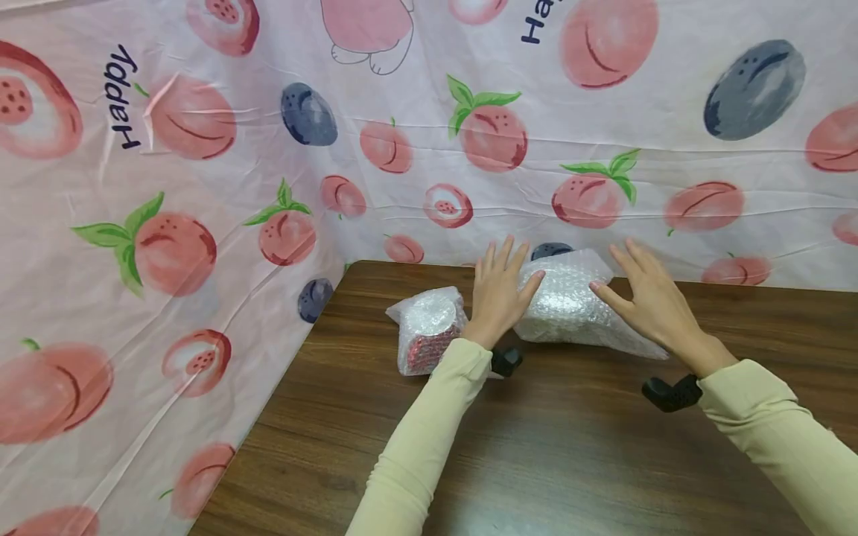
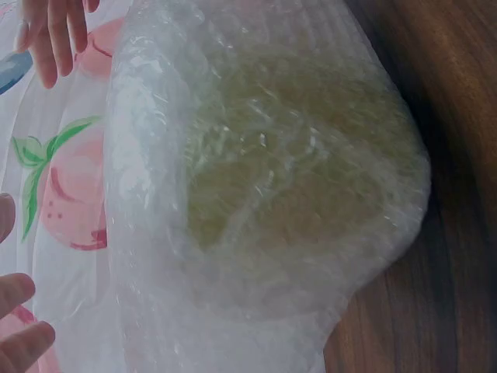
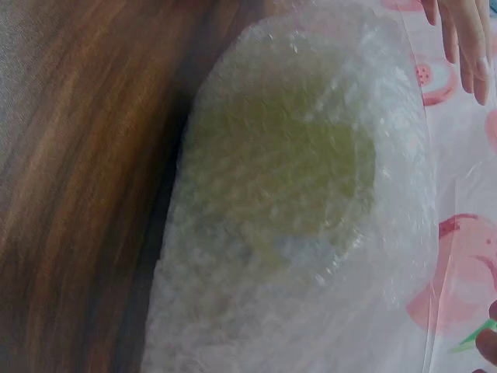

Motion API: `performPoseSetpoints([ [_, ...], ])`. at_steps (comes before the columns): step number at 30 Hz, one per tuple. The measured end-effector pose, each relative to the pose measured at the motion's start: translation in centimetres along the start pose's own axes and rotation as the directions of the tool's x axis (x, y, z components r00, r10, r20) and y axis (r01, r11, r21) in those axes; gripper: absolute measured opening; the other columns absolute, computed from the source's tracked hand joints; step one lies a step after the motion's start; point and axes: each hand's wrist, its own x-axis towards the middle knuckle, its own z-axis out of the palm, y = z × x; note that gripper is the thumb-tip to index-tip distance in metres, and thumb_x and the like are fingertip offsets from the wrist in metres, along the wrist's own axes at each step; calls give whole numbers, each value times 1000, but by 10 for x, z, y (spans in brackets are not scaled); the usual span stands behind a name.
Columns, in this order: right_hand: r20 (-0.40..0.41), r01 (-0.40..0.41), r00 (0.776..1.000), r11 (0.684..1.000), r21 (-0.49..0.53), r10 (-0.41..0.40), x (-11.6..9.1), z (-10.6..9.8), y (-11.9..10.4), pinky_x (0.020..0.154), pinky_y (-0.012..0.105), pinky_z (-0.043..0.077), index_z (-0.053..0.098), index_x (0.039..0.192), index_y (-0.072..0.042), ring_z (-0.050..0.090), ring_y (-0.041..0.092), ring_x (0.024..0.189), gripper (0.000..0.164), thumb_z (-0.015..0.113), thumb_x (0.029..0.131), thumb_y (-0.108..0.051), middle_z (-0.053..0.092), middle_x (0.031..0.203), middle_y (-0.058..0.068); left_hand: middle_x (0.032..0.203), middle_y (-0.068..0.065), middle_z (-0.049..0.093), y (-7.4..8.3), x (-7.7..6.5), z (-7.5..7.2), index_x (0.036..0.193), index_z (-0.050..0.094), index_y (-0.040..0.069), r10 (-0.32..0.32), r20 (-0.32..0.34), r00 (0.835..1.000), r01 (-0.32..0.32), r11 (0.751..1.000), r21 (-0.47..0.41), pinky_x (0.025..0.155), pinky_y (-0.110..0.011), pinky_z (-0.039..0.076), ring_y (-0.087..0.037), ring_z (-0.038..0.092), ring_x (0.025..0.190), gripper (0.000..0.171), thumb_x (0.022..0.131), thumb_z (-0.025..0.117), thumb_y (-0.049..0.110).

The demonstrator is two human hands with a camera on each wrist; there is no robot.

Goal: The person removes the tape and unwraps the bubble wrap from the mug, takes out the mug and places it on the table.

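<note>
A bubble-wrapped package [image 1: 563, 307] lies on the wooden table between my two hands. Something yellowish-green shows dimly through its wrap [image 2: 295, 171] in the left wrist view, and the same tint appears through the wrap [image 3: 287, 163] in the right wrist view. On its left side my left hand [image 1: 499, 294] is held with fingers spread and straight. My right hand [image 1: 653, 301] is at its right side, fingers extended and thumb toward the wrap. Neither hand grips anything. A smaller bubble-wrapped bundle [image 1: 431, 331], with red contents showing through, sits just left of my left hand.
The dark wooden table [image 1: 536, 461] meets a fruit-printed cloth [image 1: 402, 186] along its back and left edges. Black wrist-camera mounts [image 1: 672, 392] stick out below both wrists, the left one close to the package's front.
</note>
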Motion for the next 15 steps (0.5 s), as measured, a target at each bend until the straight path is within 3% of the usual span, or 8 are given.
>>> performPoseSetpoints([
  [6, -45, 19, 999, 998, 53, -17, -4, 4, -4, 94, 60, 20, 31, 136, -3, 21, 42, 125, 68, 55, 85, -39, 22, 141, 21, 141, -5, 31, -10, -8, -4, 134, 40, 18, 47, -98, 994, -51, 998, -38, 103, -42, 20, -24, 23, 129, 51, 90, 43, 43],
  [15, -123, 105, 988, 993, 62, -97, -10, 9, -9, 93, 57, 24, 38, 132, 1, 29, 41, 121, 62, 59, 84, -32, 34, 134, 23, 130, -8, 44, -32, -22, -13, 124, 51, 11, 85, -247, 965, -111, 989, -96, 97, -41, 30, -26, 39, 119, 43, 87, 55, 33],
])
